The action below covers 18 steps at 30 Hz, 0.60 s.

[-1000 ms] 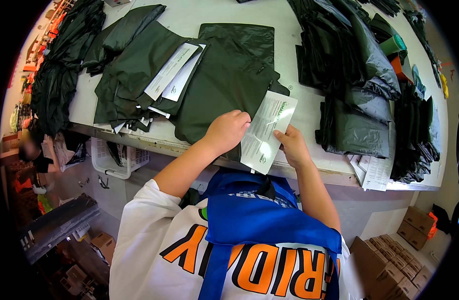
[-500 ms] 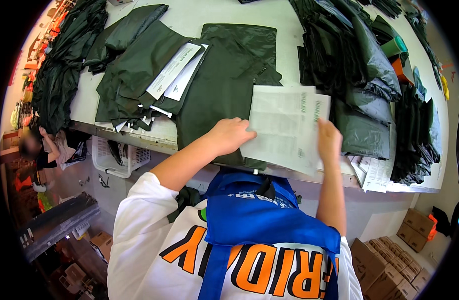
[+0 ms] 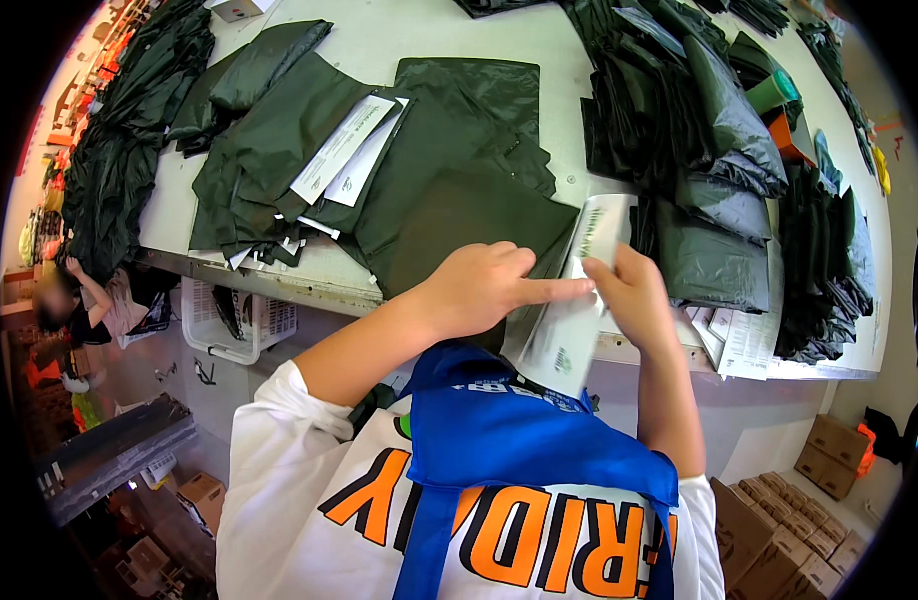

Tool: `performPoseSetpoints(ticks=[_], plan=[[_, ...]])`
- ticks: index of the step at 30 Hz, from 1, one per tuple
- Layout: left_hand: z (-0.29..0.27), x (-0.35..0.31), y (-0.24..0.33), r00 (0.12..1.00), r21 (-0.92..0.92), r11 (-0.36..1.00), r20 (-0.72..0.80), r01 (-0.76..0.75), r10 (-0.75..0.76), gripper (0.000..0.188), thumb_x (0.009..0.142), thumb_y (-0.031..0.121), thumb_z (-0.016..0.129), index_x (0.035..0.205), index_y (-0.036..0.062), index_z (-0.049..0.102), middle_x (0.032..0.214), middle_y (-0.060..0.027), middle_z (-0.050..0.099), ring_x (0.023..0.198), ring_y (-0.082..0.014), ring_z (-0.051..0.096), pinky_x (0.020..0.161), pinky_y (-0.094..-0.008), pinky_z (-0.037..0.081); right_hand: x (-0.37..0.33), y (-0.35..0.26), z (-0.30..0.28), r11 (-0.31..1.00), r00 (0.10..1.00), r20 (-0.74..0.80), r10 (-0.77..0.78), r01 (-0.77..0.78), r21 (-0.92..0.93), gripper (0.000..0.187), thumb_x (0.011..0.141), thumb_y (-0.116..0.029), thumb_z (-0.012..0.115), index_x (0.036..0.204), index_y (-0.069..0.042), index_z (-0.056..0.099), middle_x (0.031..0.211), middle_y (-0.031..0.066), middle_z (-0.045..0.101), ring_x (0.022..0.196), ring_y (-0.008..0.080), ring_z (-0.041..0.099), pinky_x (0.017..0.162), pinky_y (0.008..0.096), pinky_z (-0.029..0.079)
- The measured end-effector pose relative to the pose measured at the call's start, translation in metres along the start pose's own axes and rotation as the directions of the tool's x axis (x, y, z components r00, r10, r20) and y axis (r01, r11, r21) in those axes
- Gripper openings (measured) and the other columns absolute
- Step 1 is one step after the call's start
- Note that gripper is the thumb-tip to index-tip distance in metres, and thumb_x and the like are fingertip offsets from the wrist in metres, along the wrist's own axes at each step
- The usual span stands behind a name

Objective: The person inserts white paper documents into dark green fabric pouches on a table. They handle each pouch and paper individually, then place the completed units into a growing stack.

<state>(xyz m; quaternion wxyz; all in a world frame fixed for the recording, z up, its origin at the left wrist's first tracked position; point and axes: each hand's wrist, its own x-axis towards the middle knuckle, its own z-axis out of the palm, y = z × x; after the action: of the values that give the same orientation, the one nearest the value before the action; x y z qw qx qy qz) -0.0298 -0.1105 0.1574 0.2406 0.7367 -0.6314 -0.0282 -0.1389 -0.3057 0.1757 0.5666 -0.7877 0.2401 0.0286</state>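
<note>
A white printed leaflet (image 3: 576,335), folded lengthwise into a narrow strip, stands tilted at the table's front edge. My right hand (image 3: 634,300) grips its right side, thumb on the near face. My left hand (image 3: 484,290) is at its left side, index finger stretched onto the paper and the other fingers curled, partly hidden. Behind the left hand lies a dark green garment (image 3: 429,155), with a flap of dark green fabric (image 3: 499,220) reaching toward the leaflet. To the left are more folded dark green garments (image 3: 264,150) with white leaflets (image 3: 354,150) on top.
Dark packed bags (image 3: 719,250) and folded dark garments (image 3: 824,250) are piled on the right, beside more paper sheets (image 3: 754,340). A dark fabric heap (image 3: 119,150) hangs over the left side. Below are a white basket (image 3: 219,335) and cardboard boxes (image 3: 779,530). Another person (image 3: 79,310) is at far left.
The leaflet has gone from spread flat to folded into a narrow strip. My left hand has moved right, and my right hand slightly left and down. A dark green flap now shows behind the leaflet.
</note>
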Motion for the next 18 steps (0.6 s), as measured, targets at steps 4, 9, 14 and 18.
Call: performPoseSetpoints(ticks=[4,9,14,18], plan=[[-0.008,0.007,-0.004,0.995,-0.02,0.996,-0.056,-0.088,0.087,0.051,0.072,0.004,0.059,0.115,0.0328,0.063,0.068,-0.0027,0.041,0.064,-0.0214,0.052,0.053,-0.0334,0.044,0.002,-0.012,-0.007,0.999,1.0,0.013,-0.014,0.013,0.044,0.022,0.092,-0.017,0.06,0.083,0.003,0.056,0.062,0.0041,0.056,0.051,0.0081,0.051,0.044,0.0273,0.042],[-0.03,-0.004,-0.012,0.994,0.009,1.0,-0.105,0.02,-0.019,0.016,0.073,0.009,0.062,0.085,0.0194,0.066,0.069,-0.003,0.044,0.067,-0.0221,0.055,0.054,-0.0347,0.045,-0.014,-0.031,-0.064,0.957,0.989,-0.148,-0.004,0.046,0.287,0.019,0.091,-0.012,0.056,0.103,0.002,0.062,0.085,0.0043,0.067,0.067,0.0069,0.059,0.06,0.0219,0.047],[-0.111,-0.022,-0.024,0.94,-0.176,0.979,-0.304,0.105,-0.155,0.017,0.075,0.005,0.063,0.089,0.0131,0.068,0.076,-0.0049,0.051,0.069,-0.0209,0.054,0.059,-0.0294,0.044,-0.069,-0.046,-0.138,0.865,0.904,-0.425,-0.05,0.252,0.433,0.028,0.09,-0.013,0.05,0.109,0.006,0.058,0.093,0.0127,0.067,0.073,0.0137,0.065,0.066,0.023,0.052],[-0.19,-0.035,-0.027,0.896,0.065,0.998,-0.444,0.021,0.01,0.02,0.07,0.001,0.063,0.087,0.0081,0.07,0.079,-0.0021,0.051,0.068,-0.0128,0.052,0.058,-0.0216,0.04,-0.081,-0.031,-0.148,0.72,0.876,-0.483,0.018,0.324,0.614,0.034,0.095,-0.025,0.044,0.112,0.0,0.058,0.097,0.0108,0.066,0.08,0.0147,0.066,0.067,0.0256,0.053]])
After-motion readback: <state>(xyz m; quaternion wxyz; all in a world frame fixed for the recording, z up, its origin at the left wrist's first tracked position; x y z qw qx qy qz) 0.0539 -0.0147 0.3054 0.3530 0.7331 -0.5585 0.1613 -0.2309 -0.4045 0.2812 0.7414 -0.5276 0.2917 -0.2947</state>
